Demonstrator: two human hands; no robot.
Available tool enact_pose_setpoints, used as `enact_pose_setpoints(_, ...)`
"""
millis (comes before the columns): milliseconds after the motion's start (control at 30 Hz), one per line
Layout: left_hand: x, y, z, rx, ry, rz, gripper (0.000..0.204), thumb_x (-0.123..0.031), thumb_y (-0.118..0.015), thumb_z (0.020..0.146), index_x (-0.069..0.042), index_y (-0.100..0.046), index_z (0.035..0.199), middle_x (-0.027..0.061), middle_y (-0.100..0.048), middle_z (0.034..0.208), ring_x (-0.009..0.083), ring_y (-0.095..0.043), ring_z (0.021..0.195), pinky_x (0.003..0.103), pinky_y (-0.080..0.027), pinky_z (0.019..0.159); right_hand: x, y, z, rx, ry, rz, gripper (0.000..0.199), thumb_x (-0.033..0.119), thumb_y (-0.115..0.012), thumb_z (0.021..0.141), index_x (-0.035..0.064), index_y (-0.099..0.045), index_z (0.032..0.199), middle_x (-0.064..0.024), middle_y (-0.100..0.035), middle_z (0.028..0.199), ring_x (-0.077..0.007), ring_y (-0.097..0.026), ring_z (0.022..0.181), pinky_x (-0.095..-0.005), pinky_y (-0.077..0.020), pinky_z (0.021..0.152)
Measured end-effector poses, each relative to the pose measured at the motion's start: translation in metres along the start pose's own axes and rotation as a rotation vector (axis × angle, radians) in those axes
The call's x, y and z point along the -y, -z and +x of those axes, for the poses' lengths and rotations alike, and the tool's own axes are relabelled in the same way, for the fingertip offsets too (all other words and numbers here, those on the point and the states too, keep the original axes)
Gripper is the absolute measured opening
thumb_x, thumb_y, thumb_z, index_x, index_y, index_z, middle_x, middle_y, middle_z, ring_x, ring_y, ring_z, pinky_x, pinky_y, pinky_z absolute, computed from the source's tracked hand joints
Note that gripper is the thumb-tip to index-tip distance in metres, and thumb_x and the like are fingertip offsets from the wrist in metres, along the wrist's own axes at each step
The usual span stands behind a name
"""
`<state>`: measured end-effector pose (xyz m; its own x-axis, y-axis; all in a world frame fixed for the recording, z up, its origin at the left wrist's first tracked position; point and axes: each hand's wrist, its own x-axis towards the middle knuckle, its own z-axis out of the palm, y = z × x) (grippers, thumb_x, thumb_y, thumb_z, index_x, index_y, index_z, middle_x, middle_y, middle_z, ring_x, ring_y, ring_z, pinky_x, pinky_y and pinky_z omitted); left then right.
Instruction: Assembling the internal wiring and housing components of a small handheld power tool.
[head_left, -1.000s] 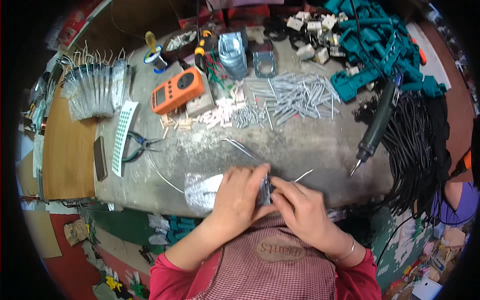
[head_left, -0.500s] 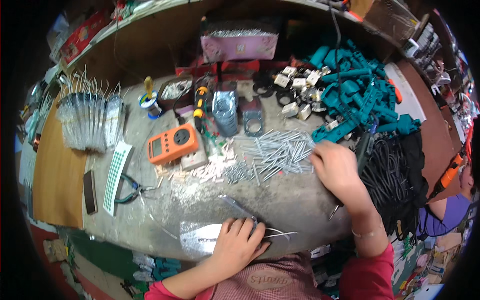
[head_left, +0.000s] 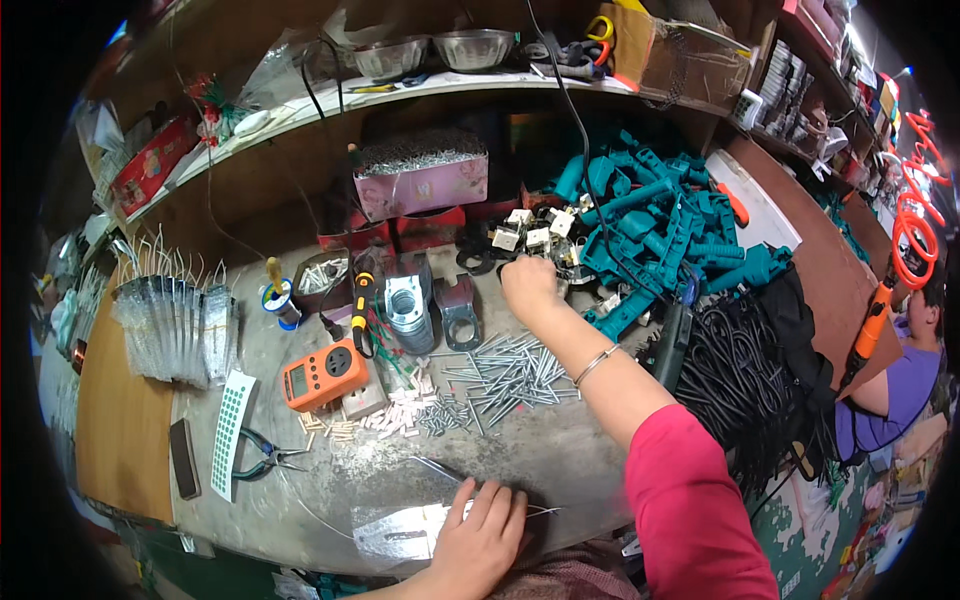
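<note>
The left hand (head_left: 480, 535) lies at the near edge of the worktop (head_left: 590, 485), fingers side by side and slightly bent, over the inner end of a flat silver piece in clear wrap (head_left: 400, 535); a thin strip (head_left: 435, 468) projects ahead of the fingers and white wire ends (head_left: 540, 511) emerge to their right. Whether this grip clenches anything cannot be told, the palm side being hidden. The right arm is extended across the worktop, its hand (head_left: 530, 285) beside the white blocks (head_left: 538, 240) and black rings (head_left: 475, 250), left of the teal housings (head_left: 660, 215). Its fingers are curled (the fingertips are out of sight), so whether it grasps a part cannot be confirmed. The step in hand is judged to be picking a small part while the wrapped piece is steadied; the next move appears to call for a secure hold on one part, without disturbing the loose metal rods (head_left: 510, 375) beneath the forearm.
</note>
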<state>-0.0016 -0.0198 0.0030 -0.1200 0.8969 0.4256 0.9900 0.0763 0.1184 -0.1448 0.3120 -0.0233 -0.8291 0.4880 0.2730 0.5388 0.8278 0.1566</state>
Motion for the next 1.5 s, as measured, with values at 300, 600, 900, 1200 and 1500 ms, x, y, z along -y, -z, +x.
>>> enact_pose_setpoints(300,-0.007,-0.012,0.003,0.296,-0.026,0.042,0.020,-0.014,-0.062,0.080,-0.004,-0.065,0.097,0.0050,-0.056,0.081,0.0233,-0.056,0.084,0.053,-0.035,0.107,-0.030,0.053,-0.065,-0.405,0.046,0.656,0.022,0.026,-0.071,0.074,0.0052,-0.067,0.075,-0.0111,-0.061,0.083,-0.0314,-0.065,0.072,-0.0420,-0.0534,0.064)
enact_pose_setpoints(600,-0.005,-0.029,0.014,0.050,0.155,-0.069,0.012,-0.008,-0.066,0.078,-0.008,-0.057,0.070,0.0074,-0.054,0.062,0.0252,-0.057,0.067,0.048,-0.043,0.096,-0.041,0.076,-0.274,0.175,-0.262,1.319,0.014,0.002,-0.068,0.084,-0.0051,-0.068,0.096,-0.0082,-0.070,0.082,-0.0095,-0.064,0.071,-0.0241,-0.0502,0.062)
enact_pose_setpoints(900,-0.009,-0.026,0.026,0.247,0.234,0.001,0.009,-0.010,-0.057,0.078,-0.002,-0.063,0.078,0.0140,-0.063,0.076,0.0284,-0.061,0.083,0.051,-0.038,0.104,0.011,0.105,-0.313,0.002,-0.297,1.253,0.022,0.001,-0.071,0.083,-0.0020,-0.067,0.104,-0.0105,-0.071,0.086,-0.0152,-0.069,0.072,-0.0261,-0.0547,0.062)
enact_pose_setpoints(1200,0.011,0.013,0.009,0.216,0.217,-0.222,0.086,-0.037,-0.085,0.061,-0.004,-0.051,0.133,0.0146,-0.052,0.134,0.0358,-0.041,0.136,0.058,-0.023,0.115,0.026,0.106,-0.319,0.061,0.139,1.217,0.025,0.003,-0.069,0.085,-0.0002,-0.065,0.109,-0.0169,-0.066,0.087,-0.0330,-0.068,0.074,-0.0389,-0.0536,0.062)
enact_pose_setpoints(1500,0.020,-0.009,-0.009,0.196,0.096,-0.076,0.055,-0.045,-0.075,0.074,-0.005,-0.062,0.109,0.0135,-0.058,0.125,0.0339,-0.048,0.126,0.065,-0.023,0.109,-0.043,0.112,-0.227,0.341,0.549,0.518,0.011,0.020,-0.065,0.087,0.0084,-0.067,0.088,-0.0101,-0.061,0.084,-0.0311,-0.064,0.084,-0.0418,-0.0527,0.065)
